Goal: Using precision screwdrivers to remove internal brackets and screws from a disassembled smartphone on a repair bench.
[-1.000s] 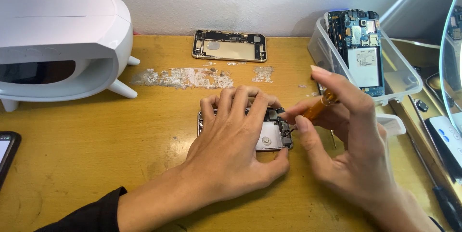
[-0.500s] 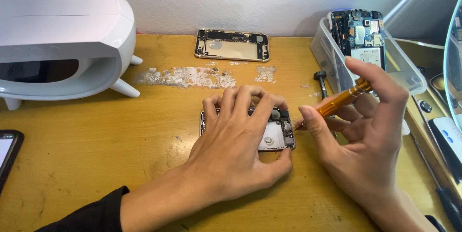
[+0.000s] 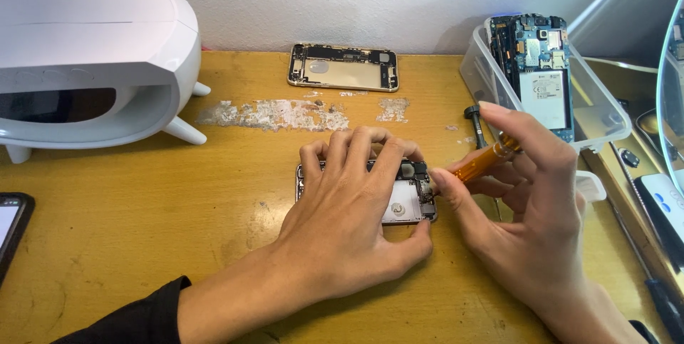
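An opened phone [image 3: 407,198] with its insides showing lies on the wooden table [image 3: 142,244]. My left hand [image 3: 342,223] lies flat over it, fingers spread across the top, thumb pressed at its lower right corner. My right hand [image 3: 524,205] holds an orange screwdriver [image 3: 481,162] between thumb and fingers. The screwdriver slants down to the left, its tip at the phone's right edge.
A second phone frame [image 3: 342,67] lies at the back. A clear plastic tray [image 3: 484,76] at right holds a phone circuit board [image 3: 538,66]. A large white device [image 3: 92,59] stands at left. A dark phone [image 3: 11,226] is at the left edge. Another tool [image 3: 476,123] lies behind the screwdriver.
My right hand has lifted and shifted right, so the orange screwdriver now shows along its length. My left hand has stayed on the phone.
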